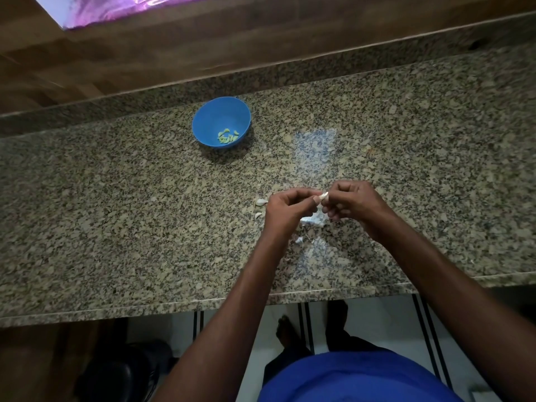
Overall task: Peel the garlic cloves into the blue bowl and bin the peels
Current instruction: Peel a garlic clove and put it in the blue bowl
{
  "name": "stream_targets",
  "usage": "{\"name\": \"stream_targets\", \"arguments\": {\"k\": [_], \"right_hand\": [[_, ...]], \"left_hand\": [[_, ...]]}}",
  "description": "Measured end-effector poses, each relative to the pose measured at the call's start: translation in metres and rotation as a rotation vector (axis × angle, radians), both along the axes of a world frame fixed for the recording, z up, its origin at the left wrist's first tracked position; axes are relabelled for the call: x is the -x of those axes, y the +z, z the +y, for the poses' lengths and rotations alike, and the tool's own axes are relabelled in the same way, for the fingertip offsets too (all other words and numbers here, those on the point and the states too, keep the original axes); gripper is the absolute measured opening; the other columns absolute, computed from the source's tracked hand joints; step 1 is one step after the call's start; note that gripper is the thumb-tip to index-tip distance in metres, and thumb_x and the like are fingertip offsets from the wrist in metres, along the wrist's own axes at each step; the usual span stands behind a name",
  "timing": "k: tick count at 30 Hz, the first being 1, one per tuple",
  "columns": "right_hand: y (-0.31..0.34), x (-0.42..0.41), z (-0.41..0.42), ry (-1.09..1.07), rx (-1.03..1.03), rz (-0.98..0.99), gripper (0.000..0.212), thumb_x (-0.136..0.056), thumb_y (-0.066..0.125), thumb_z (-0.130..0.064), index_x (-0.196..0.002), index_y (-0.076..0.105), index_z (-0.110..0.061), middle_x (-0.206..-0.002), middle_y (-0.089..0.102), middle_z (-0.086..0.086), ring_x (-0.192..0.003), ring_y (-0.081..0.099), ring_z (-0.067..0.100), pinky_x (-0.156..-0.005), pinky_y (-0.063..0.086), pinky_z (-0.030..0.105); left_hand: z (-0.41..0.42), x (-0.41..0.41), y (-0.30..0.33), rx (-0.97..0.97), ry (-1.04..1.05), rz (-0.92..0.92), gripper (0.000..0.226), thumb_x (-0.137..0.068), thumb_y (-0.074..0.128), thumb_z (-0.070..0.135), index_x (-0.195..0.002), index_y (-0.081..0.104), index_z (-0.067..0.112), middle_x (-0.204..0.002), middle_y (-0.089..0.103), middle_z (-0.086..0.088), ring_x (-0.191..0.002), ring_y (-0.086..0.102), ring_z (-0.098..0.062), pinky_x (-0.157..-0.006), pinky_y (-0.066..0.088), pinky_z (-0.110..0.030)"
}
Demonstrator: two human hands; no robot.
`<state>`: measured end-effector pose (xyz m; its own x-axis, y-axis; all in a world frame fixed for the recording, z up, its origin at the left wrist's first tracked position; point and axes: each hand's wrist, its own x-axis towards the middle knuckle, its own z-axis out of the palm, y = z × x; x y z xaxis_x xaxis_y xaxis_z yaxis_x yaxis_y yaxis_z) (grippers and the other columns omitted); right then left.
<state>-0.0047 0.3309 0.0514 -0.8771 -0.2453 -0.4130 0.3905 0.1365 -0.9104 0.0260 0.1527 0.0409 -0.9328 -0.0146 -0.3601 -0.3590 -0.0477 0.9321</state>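
Our left hand point(285, 208) and right hand point(352, 203) pinching one garlic clove point(324, 195), unpeeled cloves point(260, 202) beside, blue bowl point(211, 117) beyond on the granite counter point(116, 198)

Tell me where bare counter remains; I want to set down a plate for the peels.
The speckled granite counter is bare left of the round blue plastic bowl and far right. It is crowded under both hands, left and right, where unpeeled white garlic cloves and a clear plastic bag lie.

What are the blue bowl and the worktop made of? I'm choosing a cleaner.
The blue bowl looks like matte plastic: uniform colour, thin rim, dull sheen. The worktop looks like polished granite: speckled grain and a pale reflection; a granite-look laminate can't be excluded.
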Motion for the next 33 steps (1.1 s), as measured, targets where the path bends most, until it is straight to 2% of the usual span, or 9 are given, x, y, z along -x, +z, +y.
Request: {"name": "stream_targets", "arguments": {"k": [2,5,8,11,16,21,25,29,33], "right_hand": [[-0.001,0.0,0.001,-0.011,0.021,-0.018,0.011,-0.094,0.065,-0.006,-0.086,0.071,-0.002,-0.083,0.074,0.02,-0.066,0.065,0.023,-0.063,0.056,0.032],[-0.004,0.001,-0.001,-0.044,0.026,-0.033,0.02,-0.097,0.061,-0.009,-0.099,0.071,0.008,-0.089,0.075,0.025,-0.07,0.068,0.028,-0.065,0.059,0.033],[-0.005,0.001,-0.002,-0.053,0.042,-0.052,0.022,-0.096,0.067,-0.011,-0.102,0.07,0.01,-0.091,0.075,0.024,-0.07,0.069,0.026,-0.067,0.06,0.032],[-0.007,0.0,0.0,-0.056,0.061,-0.061,0.023,-0.091,0.074,-0.011,-0.103,0.07,0.009,-0.091,0.076,0.022,-0.073,0.071,0.024,-0.069,0.061,0.03],[-0.01,-0.001,0.0,-0.151,0.003,-0.018,0.018,-0.092,0.073,-0.007,-0.101,0.07,0.008,-0.087,0.076,0.021,-0.071,0.072,0.025,-0.067,0.063,0.031],[-0.01,-0.002,0.0,-0.18,-0.082,0.038,0.011,-0.092,0.072,-0.005,-0.097,0.071,0.005,-0.082,0.076,0.017,-0.072,0.073,0.028,-0.071,0.064,0.037],[-0.006,-0.002,0.0,-0.165,-0.133,0.094,0.009,-0.092,0.072,-0.005,-0.095,0.072,0.004,-0.079,0.076,0.016,-0.069,0.073,0.027,-0.069,0.063,0.039],[-0.004,-0.002,-0.001,-0.137,-0.164,0.141,0.008,-0.091,0.073,-0.004,-0.093,0.073,0.003,-0.078,0.076,0.014,-0.065,0.073,0.026,-0.064,0.062,0.035],[-0.006,-0.001,-0.004,-0.132,-0.176,0.145,0.007,-0.091,0.073,-0.003,-0.094,0.073,0.003,-0.077,0.076,0.013,-0.066,0.074,0.026,-0.062,0.061,0.032]], "left_hand": [[-0.002,0.0,-0.002,0.008,0.023,-0.01,0.011,-0.09,0.076,0.01,-0.1,0.079,0.006,-0.093,0.077,-0.014,-0.081,0.068,-0.014,-0.078,0.056,-0.028],[-0.003,0.001,-0.003,0.117,0.013,0.046,0.008,-0.09,0.076,0.01,-0.097,0.079,0.009,-0.09,0.077,-0.011,-0.08,0.068,-0.012,-0.077,0.059,-0.03],[-0.001,0.0,-0.002,0.243,0.003,0.14,0.006,-0.089,0.077,0.011,-0.094,0.079,0.013,-0.082,0.074,-0.008,-0.073,0.064,-0.008,-0.068,0.056,-0.025],[0.0,0.001,0.0,0.238,0.011,0.164,0.005,-0.088,0.079,0.014,-0.093,0.079,0.013,-0.082,0.076,-0.004,-0.076,0.069,-0.01,-0.071,0.059,-0.028],[-0.001,0.0,-0.003,0.174,0.073,0.097,0.005,-0.09,0.077,0.013,-0.095,0.078,0.01,-0.087,0.077,-0.008,-0.083,0.074,-0.023,-0.078,0.064,-0.04],[-0.003,-0.001,0.002,0.195,0.056,0.059,0.011,-0.096,0.072,0.016,-0.103,0.08,0.013,-0.09,0.078,-0.002,-0.083,0.074,-0.014,-0.066,0.057,-0.022],[-0.002,0.005,0.006,0.383,0.057,0.118,0.007,-0.091,0.078,0.021,-0.096,0.077,0.016,-0.084,0.074,0.0,-0.072,0.069,-0.009,-0.056,0.054,-0.018],[0.003,0.008,0.012,0.339,-0.024,0.101,0.019,-0.084,0.084,0.027,-0.097,0.077,0.015,-0.084,0.077,-0.002,-0.077,0.075,-0.014,-0.068,0.064,-0.031],[0.003,0.006,0.005,0.326,0.019,0.038,0.009,-0.086,0.082,0.013,-0.092,0.077,0.015,-0.083,0.076,-0.004,-0.081,0.075,-0.023,-0.074,0.065,-0.045]]}}
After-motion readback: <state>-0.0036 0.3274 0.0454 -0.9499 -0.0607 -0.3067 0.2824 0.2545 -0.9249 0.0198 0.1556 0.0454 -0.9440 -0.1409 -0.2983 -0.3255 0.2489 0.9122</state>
